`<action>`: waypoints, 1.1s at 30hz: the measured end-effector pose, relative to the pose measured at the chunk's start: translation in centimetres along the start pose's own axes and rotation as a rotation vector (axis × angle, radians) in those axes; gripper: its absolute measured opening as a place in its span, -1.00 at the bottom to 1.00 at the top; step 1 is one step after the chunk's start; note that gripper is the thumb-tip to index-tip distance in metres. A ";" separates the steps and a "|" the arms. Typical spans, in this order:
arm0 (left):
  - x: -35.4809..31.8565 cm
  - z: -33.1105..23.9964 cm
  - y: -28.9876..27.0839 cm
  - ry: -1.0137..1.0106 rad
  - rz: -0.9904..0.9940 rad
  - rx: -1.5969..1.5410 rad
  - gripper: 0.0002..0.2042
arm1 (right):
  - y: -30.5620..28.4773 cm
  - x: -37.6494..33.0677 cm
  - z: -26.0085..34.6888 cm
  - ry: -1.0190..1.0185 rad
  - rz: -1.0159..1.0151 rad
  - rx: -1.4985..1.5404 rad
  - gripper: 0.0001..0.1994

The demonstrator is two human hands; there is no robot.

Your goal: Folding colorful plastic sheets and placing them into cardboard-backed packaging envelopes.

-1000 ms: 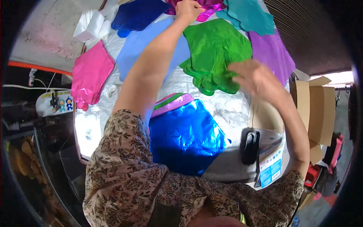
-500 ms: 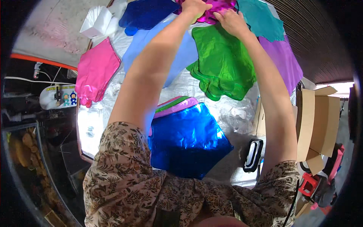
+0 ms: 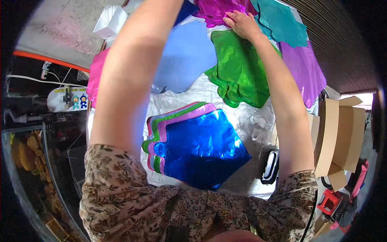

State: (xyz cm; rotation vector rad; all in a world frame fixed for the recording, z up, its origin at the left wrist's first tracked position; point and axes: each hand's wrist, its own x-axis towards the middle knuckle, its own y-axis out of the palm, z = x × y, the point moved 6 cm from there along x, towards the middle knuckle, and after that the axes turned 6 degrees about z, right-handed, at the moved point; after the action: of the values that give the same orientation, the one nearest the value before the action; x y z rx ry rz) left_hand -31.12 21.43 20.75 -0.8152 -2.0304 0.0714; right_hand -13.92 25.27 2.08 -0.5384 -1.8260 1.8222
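Note:
My right hand (image 3: 244, 25) rests at the far side of the table, its fingers stretched out over a pile of shiny magenta foil sheets (image 3: 217, 11) that look like flat, uninflated balloons. My left forearm (image 3: 135, 48) runs up past the top edge, so the left hand is out of sight. Below my right wrist lies a green foil stack (image 3: 240, 60). A light blue stack (image 3: 183, 56) is beside it. Nearest me sits a layered pile with a blue foil piece (image 3: 205, 149) on top; pink, green and other edges with rounded tabs show at its left.
Teal (image 3: 280, 22) and purple foil stacks (image 3: 300, 70) lie at the far right, with a pink stack (image 3: 96, 74) partly behind my left arm. A white box (image 3: 111, 22) stands far left. At right are a black-and-white object (image 3: 270, 166) and an open cardboard box (image 3: 346, 133).
My left hand has left the magenta pile and gone beyond the top edge, its arm swinging left. The right hand stays on the magenta foil. More of the near pile shows.

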 end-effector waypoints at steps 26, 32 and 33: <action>-30.2 -25.2 -23.9 0.831 0.620 0.055 -0.89 | -11.6 -35.3 12.6 0.112 0.292 2.052 -0.07; -36.9 -21.1 -22.4 0.632 0.739 -0.071 -0.92 | -5.2 -37.8 11.2 0.398 0.352 2.063 -0.28; -38.0 -20.5 -22.4 0.604 0.754 -0.098 -0.89 | -4.5 -38.2 11.4 0.406 0.392 2.046 -0.36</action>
State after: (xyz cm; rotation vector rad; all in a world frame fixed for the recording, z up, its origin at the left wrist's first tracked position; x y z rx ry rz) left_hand -13.15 -23.03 12.49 -1.4296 -1.0980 0.1305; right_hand 9.98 -6.90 4.07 -0.2816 0.8253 2.3932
